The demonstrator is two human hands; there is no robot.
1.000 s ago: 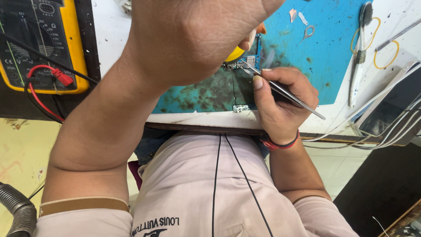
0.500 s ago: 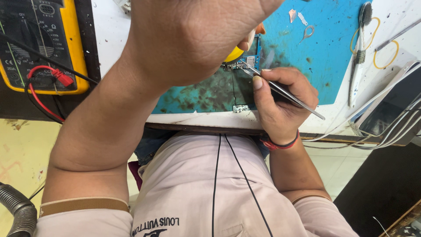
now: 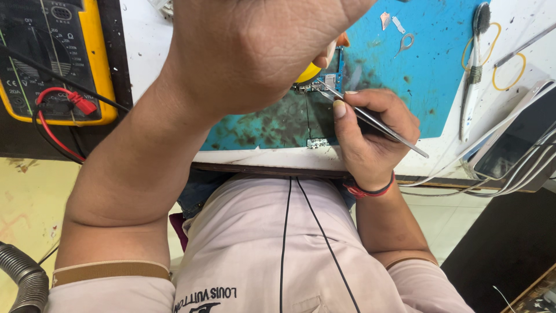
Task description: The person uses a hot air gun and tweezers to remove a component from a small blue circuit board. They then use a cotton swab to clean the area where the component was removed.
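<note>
My right hand (image 3: 370, 136) grips metal tweezers (image 3: 376, 123) like a pen, their tips touching a small circuit board (image 3: 327, 81) on the blue, stained work mat (image 3: 417, 64). My left hand (image 3: 255, 49) is raised close to the camera and fills the top middle of the view, its fingers curled. It hides most of the board; a yellow object (image 3: 308, 74) peeks out under it. Whether it holds that object I cannot tell. A small loose component (image 3: 317, 143) lies at the mat's near edge.
A yellow multimeter (image 3: 55, 61) with red and black leads (image 3: 55, 124) sits at the left. Rubber bands (image 3: 507, 72), a thin tool (image 3: 476, 55), cables and a phone-like device (image 3: 512, 148) lie at the right. A grey ribbed hose (image 3: 23, 281) is at the lower left.
</note>
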